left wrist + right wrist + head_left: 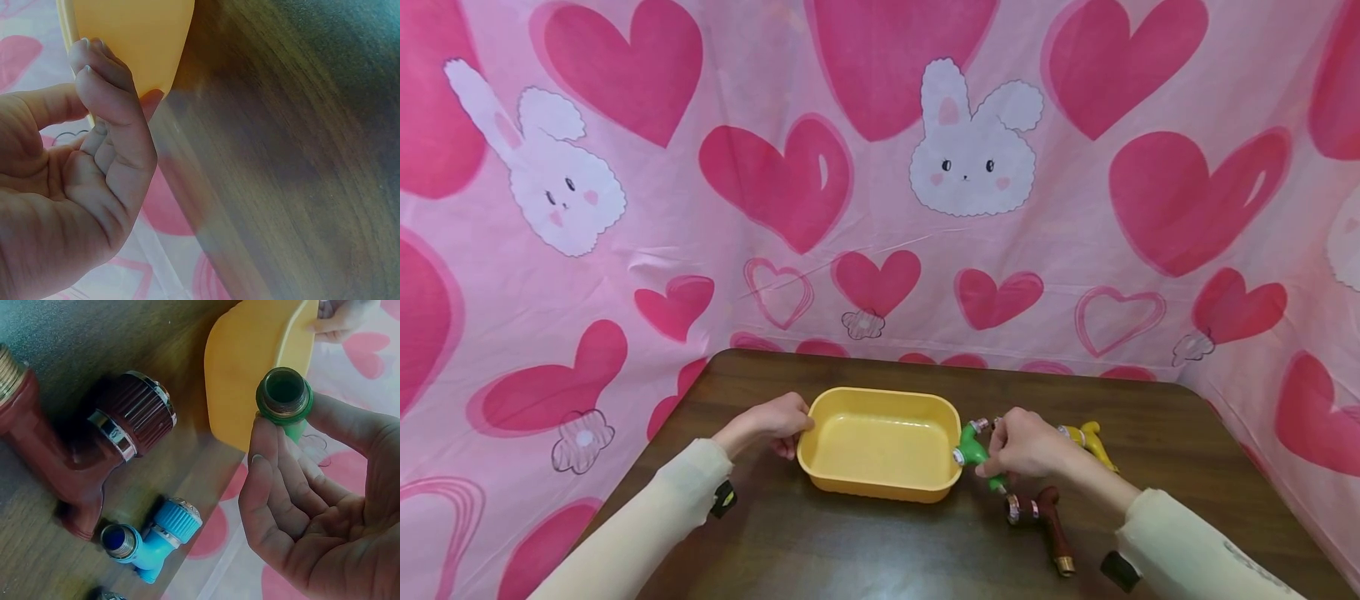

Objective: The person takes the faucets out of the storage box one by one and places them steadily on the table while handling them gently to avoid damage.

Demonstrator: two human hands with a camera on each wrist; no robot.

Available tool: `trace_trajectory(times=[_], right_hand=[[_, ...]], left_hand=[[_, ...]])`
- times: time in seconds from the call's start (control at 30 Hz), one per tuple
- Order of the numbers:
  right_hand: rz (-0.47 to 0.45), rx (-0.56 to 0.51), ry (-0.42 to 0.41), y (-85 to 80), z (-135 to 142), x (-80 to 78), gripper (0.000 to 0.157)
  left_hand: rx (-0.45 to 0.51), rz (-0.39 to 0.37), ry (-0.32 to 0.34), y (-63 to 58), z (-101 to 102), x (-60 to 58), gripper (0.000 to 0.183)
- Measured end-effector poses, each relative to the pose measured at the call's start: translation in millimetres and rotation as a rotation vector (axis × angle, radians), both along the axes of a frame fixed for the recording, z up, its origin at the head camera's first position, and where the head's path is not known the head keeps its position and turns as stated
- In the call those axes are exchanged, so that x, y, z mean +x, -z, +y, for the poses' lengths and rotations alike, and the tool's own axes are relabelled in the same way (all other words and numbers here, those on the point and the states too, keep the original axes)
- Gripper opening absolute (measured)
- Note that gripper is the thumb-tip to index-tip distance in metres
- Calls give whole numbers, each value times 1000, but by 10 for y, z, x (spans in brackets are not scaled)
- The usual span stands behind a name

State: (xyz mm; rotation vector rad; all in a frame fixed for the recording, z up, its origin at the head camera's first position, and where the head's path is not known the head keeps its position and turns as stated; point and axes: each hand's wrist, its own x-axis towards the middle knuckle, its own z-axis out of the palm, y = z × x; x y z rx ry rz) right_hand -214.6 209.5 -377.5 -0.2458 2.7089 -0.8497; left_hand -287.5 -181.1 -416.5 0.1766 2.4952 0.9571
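A yellow plastic tub stands on the table, its left rim pinched by my left hand. In the left wrist view that hand's thumb and fingers meet at the edge of the tub. My right hand holds a green tap just beside the tub's right end. The right wrist view shows the green tap's threaded end facing the camera, with thumb and fingertips around the body. Part of the tap is hidden by the fingers.
A dark red tap lies nearer to me, below the right hand. Right of that hand is a yellow tap. A blue tap shows in the right wrist view. Pink heart-printed cloth hangs behind the wooden table.
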Motion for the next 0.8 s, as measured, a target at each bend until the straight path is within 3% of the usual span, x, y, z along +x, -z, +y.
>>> trace_trajectory(times=[0.5,0.8], right_hand=[[57,-24,-40,86,159,35,37],[35,-23,-55,114,240,63,42]], left_hand=[[-2,0,-4,-15,3,18,22],[-5,2,1,-12,-10,-1,21]])
